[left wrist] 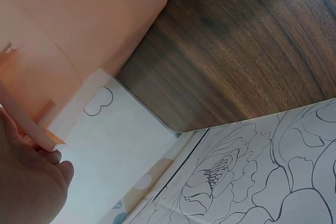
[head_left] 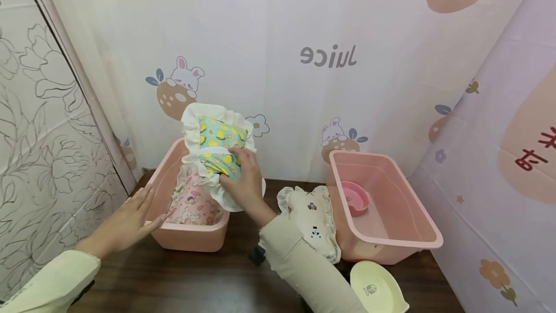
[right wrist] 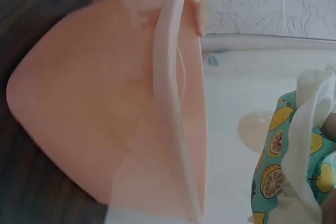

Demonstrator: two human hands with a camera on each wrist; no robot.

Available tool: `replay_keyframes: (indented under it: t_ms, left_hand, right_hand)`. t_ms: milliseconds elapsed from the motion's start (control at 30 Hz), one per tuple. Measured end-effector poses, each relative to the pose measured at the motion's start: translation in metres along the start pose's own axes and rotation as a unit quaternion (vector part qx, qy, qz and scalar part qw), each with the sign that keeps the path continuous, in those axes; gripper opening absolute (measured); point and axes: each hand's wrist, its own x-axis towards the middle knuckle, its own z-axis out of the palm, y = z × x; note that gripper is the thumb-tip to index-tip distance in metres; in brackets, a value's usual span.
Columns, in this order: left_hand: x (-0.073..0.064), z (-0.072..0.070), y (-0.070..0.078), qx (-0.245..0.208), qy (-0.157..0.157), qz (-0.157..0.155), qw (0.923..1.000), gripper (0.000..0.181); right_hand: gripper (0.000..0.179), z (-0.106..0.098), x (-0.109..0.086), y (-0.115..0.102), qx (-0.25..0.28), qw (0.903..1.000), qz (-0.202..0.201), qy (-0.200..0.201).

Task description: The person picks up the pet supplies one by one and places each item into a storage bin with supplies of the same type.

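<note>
Over the leftmost pink plastic tub [head_left: 188,241], the right hand [head_left: 244,180] pinches a teal, lemon-printed fabric pillow [head_left: 222,132] with white ruffles; the left hand [head_left: 126,219], fingers extended, rests on the tub's rim. Only the head view shows a pink, cartoon-printed ruffled pillow [head_left: 191,202] inside.

Teal cushion [head_left: 222,130] w/ yel. lemon print, wht. frill [head_left: 189,132], pink cartoon-print pillow [head_left: 193,204], brn. wood-grain table [head_left: 195,279]
</note>
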Motion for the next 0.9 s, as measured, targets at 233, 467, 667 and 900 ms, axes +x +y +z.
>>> replay_keyframes:
  t_ms: [233, 467, 667, 900]
  left_hand:
    - [0.001, -0.002, 0.001, 0.002, -0.002, -0.003, 1.0000, 0.085]
    - [0.002, 0.000, 0.000, 0.002, -0.006, -0.002, 1.0000, 0.085]
    - [0.002, 0.000, 0.001, -0.003, -0.010, -0.006, 0.9999, 0.086]
    - [0.002, -0.001, 0.002, -0.003, -0.007, -0.008, 0.9999, 0.086]
  right_hand:
    - [0.060, 0.036, -0.007, -0.008, 0.022, 0.9989, 0.042, -0.005]
    - [0.056, 0.064, -0.016, -0.007, 0.063, 0.9946, 0.082, -0.011]
    - [0.055, 0.076, -0.022, -0.003, 0.066, 0.9925, 0.102, -0.012]
    - [0.056, 0.087, -0.026, 0.003, 0.060, 0.9887, 0.134, -0.030]
